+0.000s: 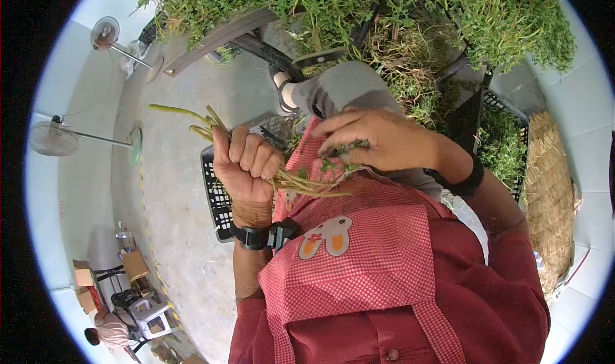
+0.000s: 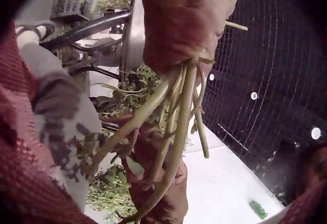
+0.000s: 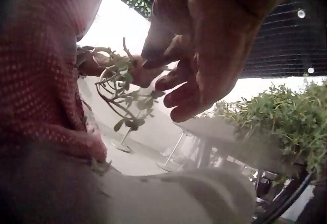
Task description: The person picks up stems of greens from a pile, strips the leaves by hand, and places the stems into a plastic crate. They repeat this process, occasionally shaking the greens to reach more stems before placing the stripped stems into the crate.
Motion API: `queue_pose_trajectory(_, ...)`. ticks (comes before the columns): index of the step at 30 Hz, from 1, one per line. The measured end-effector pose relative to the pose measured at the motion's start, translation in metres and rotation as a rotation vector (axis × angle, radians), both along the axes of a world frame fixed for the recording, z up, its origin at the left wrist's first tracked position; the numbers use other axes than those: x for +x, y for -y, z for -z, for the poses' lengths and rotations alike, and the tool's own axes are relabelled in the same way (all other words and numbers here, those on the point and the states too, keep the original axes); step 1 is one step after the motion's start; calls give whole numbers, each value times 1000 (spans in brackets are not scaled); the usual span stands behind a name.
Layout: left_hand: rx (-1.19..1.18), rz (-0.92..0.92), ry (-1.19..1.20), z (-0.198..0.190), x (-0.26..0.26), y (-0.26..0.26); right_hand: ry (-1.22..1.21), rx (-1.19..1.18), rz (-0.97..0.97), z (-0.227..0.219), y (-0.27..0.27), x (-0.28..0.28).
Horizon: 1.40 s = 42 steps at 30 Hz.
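Observation:
My left hand [image 1: 246,162] is closed in a fist around a bunch of green stems [image 1: 301,184]. Bare stem ends stick out past the thumb side, and the other ends droop over the apron. In the left wrist view the thick stems [image 2: 179,127] hang below the fist. My right hand [image 1: 384,140] is close beside the drooping ends, its fingers bent and spread apart. In the right wrist view a sprig with small rounded leaves [image 3: 125,88] hangs at the fingertips, and a gap shows between the fingers.
A heap of leafy greens [image 1: 333,2] covers a raised surface ahead. Loose plants [image 1: 410,63] lie below it. A black crate [image 1: 221,197] stands at the left, and another crate of greens [image 1: 503,143] at the right, next to a woven straw bundle [image 1: 549,197]. A person [image 1: 115,329] is at the lower left.

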<state>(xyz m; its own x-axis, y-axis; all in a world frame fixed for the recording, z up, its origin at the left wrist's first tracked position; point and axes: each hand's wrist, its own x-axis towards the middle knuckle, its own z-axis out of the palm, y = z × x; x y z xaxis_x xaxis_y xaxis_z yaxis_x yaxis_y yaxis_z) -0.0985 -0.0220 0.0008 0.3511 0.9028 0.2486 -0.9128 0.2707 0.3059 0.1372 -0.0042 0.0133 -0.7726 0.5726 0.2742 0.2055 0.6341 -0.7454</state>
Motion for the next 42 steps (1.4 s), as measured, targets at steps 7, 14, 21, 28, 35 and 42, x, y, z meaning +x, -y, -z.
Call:
queue_pose_trajectory(7, 80, 35, -2, -9, -1, 4, 12, 91, -143, 15, 4, -23)
queue_pose_trajectory(14, 151, 35, -2, -5, -6, 5, 233, -20, -149, 25, 11, -28)
queue_pose_trajectory(21, 168, 113, -7, -11, 12, 16, 125, -48, 419, 37, 2, -28)
queue_pose_trajectory(28, 163, 145, 46, -16, 11, 19, -264, -806, 85, 17, 11, -22)
queue_pose_trajectory(35, 192, 136, 43, -13, 12, 18, -26, -808, -207, 17, 15, -30)
queue_pose_trajectory(42, 139, -81, -289, -11, 14, 19, -69, -337, 63, 30, 13, -31)
